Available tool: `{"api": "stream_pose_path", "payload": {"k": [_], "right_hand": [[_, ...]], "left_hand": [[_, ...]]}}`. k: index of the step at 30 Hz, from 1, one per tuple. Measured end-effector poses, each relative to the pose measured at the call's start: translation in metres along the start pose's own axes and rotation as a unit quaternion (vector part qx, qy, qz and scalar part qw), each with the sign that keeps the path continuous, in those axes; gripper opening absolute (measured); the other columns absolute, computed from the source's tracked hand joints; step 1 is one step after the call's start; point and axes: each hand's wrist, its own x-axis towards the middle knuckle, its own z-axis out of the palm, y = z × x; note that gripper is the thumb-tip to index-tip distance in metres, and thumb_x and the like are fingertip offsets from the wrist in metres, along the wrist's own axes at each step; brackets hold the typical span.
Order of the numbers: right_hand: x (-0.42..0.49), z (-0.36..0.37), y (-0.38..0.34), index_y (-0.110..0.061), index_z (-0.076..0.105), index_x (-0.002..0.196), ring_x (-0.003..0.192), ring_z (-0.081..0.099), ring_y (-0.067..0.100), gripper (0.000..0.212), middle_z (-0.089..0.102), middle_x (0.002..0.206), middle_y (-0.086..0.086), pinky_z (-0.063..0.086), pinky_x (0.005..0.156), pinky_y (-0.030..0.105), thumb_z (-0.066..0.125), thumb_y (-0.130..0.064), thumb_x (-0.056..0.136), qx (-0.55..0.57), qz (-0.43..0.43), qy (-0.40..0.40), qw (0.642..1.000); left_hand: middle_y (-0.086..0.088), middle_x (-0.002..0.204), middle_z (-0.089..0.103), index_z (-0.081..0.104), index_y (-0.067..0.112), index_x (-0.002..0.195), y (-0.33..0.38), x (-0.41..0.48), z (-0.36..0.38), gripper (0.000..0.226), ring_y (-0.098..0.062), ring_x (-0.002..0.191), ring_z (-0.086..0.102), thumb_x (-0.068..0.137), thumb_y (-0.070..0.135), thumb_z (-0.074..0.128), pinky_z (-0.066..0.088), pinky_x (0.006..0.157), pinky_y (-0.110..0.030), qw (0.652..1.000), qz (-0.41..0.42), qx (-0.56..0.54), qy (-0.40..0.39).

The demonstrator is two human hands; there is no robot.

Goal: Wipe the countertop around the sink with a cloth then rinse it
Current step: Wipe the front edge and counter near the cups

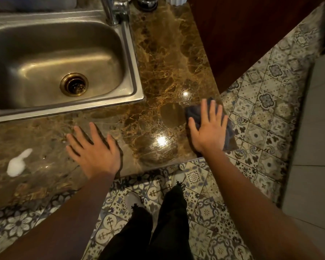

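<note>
- The right hand (208, 126) is lying flat with its fingers spread wide, pressing down on a dark grey cloth (228, 132) at the near right corner of the countertop (163, 59).
- The cloth is showing beyond the fingertips on the far side and along the right edge of the palm, and it is reaching the counter's right edge, where the patterned floor tiles (261, 109) are beginning.
- The left hand (94, 151) is resting palm down on the bare counter, fingers splayed and holding nothing, near the front edge and just in front of the sink (133, 59).
- The two hands are sitting well apart, with a glossy stretch of brown marbled stone between them that is reflecting two bright lights.
- A white patch of foam (18, 164) is lying on the counter to the left of the left hand, near the front edge.
- The steel sink is occupying the far left, its basin looking empty around a brass-coloured drain (74, 84).
- A chrome faucet (114, 10) is rising from the sink's far right corner.
- A dark wooden panel (242, 30) is standing to the right of the counter on the far side.
- The person's dark trousers (158, 226) and pale shoes are showing below the counter edge, over the tiles.
</note>
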Motion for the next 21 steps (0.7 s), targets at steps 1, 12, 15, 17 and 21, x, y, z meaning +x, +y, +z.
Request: {"api": "stream_pose_path", "payload": {"k": [1, 12, 15, 17, 21], "right_hand": [[-0.003, 0.002, -0.007, -0.018, -0.001, 0.161, 0.156, -0.002, 0.03, 0.081, 0.003, 0.169, 0.01, -0.001, 0.126, 0.051, 0.023, -0.062, 0.099, 0.026, 0.07, 0.013, 0.997], [-0.073, 0.02, -0.076, -0.022, 0.018, 0.161, 0.156, -0.001, 0.029, 0.066, 0.011, 0.169, 0.006, 0.007, 0.125, 0.053, 0.025, -0.054, 0.104, 0.009, -0.263, -0.07, 0.962], [-0.059, 0.015, -0.025, -0.031, 0.024, 0.159, 0.157, 0.001, 0.025, 0.062, 0.013, 0.169, 0.001, 0.004, 0.126, 0.049, 0.031, -0.055, 0.102, -0.029, -0.329, -0.068, 0.942], [-0.04, 0.006, 0.008, -0.035, 0.023, 0.158, 0.157, 0.0, 0.023, 0.062, 0.01, 0.169, -0.001, 0.006, 0.126, 0.05, 0.032, -0.056, 0.101, -0.029, -0.283, -0.055, 0.957], [-0.005, -0.009, 0.042, -0.033, 0.012, 0.16, 0.156, -0.004, 0.029, 0.069, 0.004, 0.17, 0.003, 0.006, 0.126, 0.052, 0.017, -0.061, 0.097, -0.027, -0.089, -0.041, 0.995]], "left_hand": [[-0.021, 0.165, 0.017, 0.027, 0.019, 0.156, 0.0, 0.0, 0.0, 0.063, -0.044, 0.151, 0.01, 0.101, 0.049, 0.033, 0.008, 0.121, -0.06, 1.0, 0.0, 0.0, 0.0], [-0.021, 0.164, 0.019, 0.029, 0.019, 0.155, 0.001, -0.001, 0.001, 0.062, -0.044, 0.151, 0.011, 0.102, 0.049, 0.036, 0.009, 0.121, -0.061, 1.0, 0.001, -0.008, 0.01], [-0.021, 0.164, 0.019, 0.03, 0.018, 0.155, 0.0, 0.0, 0.001, 0.061, -0.045, 0.151, 0.012, 0.101, 0.048, 0.037, 0.009, 0.12, -0.062, 1.0, 0.002, -0.016, 0.015], [-0.021, 0.164, 0.019, 0.03, 0.018, 0.155, -0.001, -0.001, 0.001, 0.061, -0.045, 0.151, 0.012, 0.102, 0.048, 0.037, 0.01, 0.12, -0.061, 1.0, 0.0, -0.015, 0.017], [-0.022, 0.164, 0.018, 0.028, 0.018, 0.155, 0.001, -0.001, 0.0, 0.063, -0.045, 0.151, 0.011, 0.101, 0.049, 0.034, 0.009, 0.121, -0.061, 1.0, 0.001, -0.01, 0.014]]}}
